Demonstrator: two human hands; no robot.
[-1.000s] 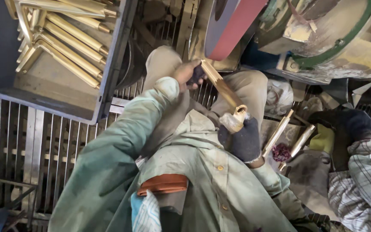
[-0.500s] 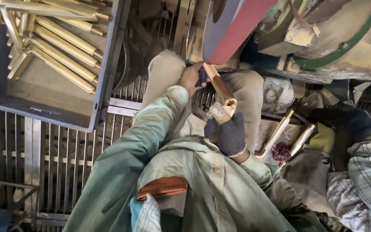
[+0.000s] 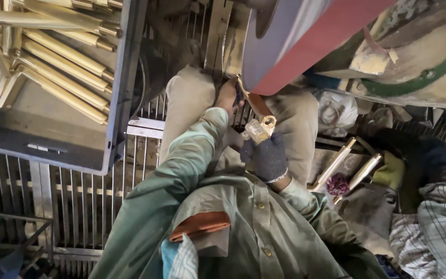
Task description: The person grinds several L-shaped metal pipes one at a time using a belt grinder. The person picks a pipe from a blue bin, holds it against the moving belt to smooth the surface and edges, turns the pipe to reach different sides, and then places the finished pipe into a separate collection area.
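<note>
I hold a brass handle piece (image 3: 258, 116) with both hands, its far end up against the red-edged sanding belt (image 3: 305, 41) above my knees. My left hand (image 3: 228, 97), bare, grips the far end right under the belt. My right hand (image 3: 265, 155), in a dark knitted glove, grips the near end, where a squared brass bracket sticks out. My green sleeves and jacket (image 3: 223, 217) fill the lower middle of the view.
A grey crate (image 3: 114, 129) at upper left holds several long brass handles (image 3: 58, 77). Two more brass handles (image 3: 347, 165) lie at right beside a seated person's dark glove (image 3: 434, 155) and checked sleeve. A metal grate floor (image 3: 78, 196) lies below; the machine housing (image 3: 414, 57) is at upper right.
The brass piece has been raised and pushed forward from over my lap up to the belt. Both hands moved with it, keeping their grip.
</note>
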